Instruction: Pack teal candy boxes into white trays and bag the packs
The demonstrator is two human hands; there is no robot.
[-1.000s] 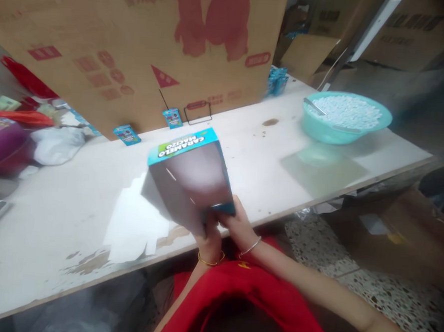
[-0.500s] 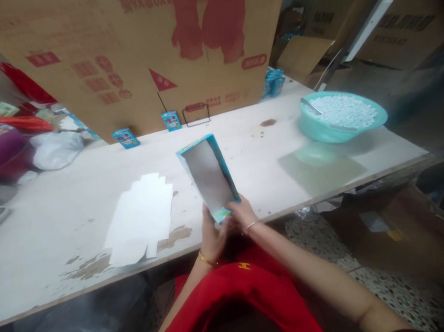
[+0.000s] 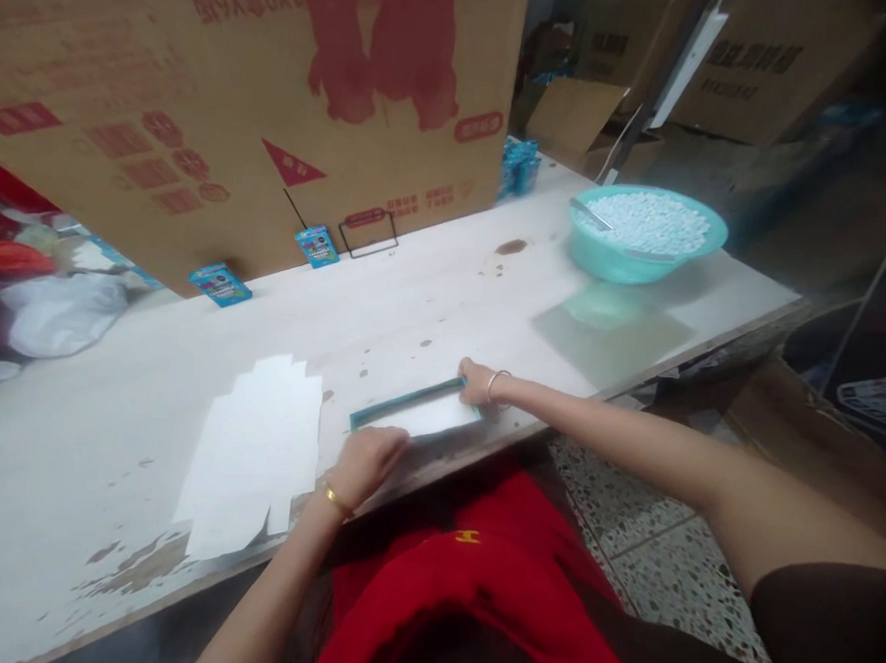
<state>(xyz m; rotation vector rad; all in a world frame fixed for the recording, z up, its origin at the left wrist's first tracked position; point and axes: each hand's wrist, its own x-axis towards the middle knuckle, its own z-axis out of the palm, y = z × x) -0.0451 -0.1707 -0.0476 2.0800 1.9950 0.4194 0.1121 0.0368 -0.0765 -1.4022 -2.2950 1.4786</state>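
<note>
An open cardboard box [image 3: 430, 413] with blue edges and a white inside lies near the front edge of the table. My left hand [image 3: 369, 457] is closed on its left end, the fingertips partly hidden. At the opposite end, my right hand [image 3: 476, 382] grips the box's right corner. Left of the box, a stack of flat white carton blanks [image 3: 252, 450] lies on the table, apart from both hands.
A large brown carton [image 3: 231, 109] stands along the table's back. Two small blue packets [image 3: 317, 246] lean at its foot, with more blue packets [image 3: 519, 168] beyond. A turquoise basin [image 3: 635, 258] of small white pieces stands at right; a white plastic bag [image 3: 61, 313] is at left.
The box has been lowered from its raised, tilted position onto the table and turned sideways. My left hand has moved left to one end, my right hand to the other.
</note>
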